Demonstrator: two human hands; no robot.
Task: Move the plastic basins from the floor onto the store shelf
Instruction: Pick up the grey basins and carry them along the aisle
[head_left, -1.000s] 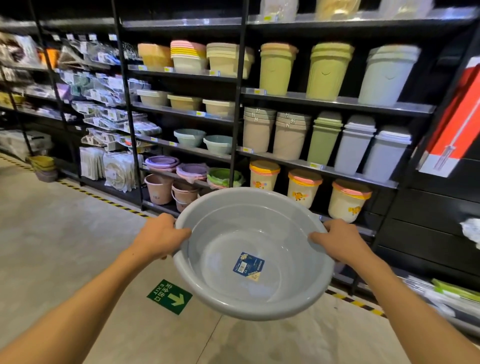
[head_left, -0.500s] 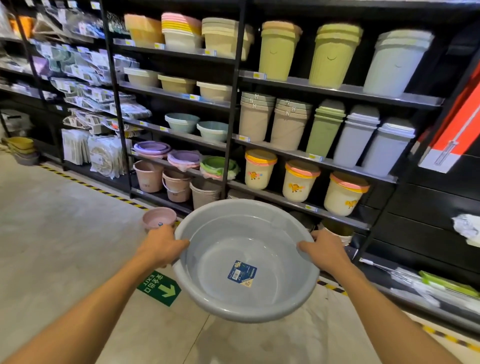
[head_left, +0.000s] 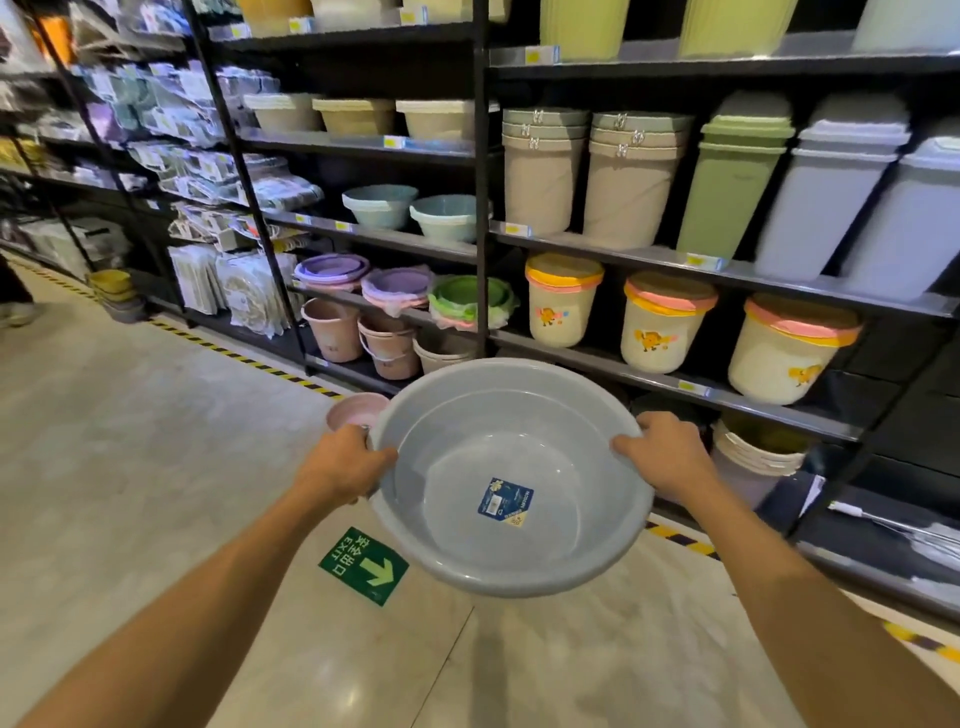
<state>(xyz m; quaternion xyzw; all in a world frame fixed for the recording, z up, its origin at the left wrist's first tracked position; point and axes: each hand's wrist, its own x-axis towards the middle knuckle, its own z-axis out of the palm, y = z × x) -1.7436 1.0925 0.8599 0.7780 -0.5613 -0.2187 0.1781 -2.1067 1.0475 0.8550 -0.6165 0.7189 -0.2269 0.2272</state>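
Observation:
I carry a large grey plastic basin (head_left: 467, 519) with a blue label inside, held level at waist height over the floor. My left hand (head_left: 343, 462) grips its left rim and my right hand (head_left: 662, 452) grips its right rim. A small pink basin (head_left: 353, 410) stands on the floor just beyond the left rim, partly hidden by the grey one. The black store shelf (head_left: 675, 384) rises right behind the basin, with a stack of cream basins (head_left: 753, 452) low on the right.
Shelves hold purple and green basin stacks (head_left: 395, 286), pink buckets (head_left: 332, 330), lidded cream buckets (head_left: 563, 301) and tall bins (head_left: 727, 182). Yellow-black tape (head_left: 249, 358) lines the shelf base. A green exit sticker (head_left: 363, 566) lies on the floor. More basins (head_left: 117, 293) sit far left.
I have come closer to the shelf, and the view has tilted down. The pink basin on the floor has come into sight beside the grey one. Both hands keep their grip.

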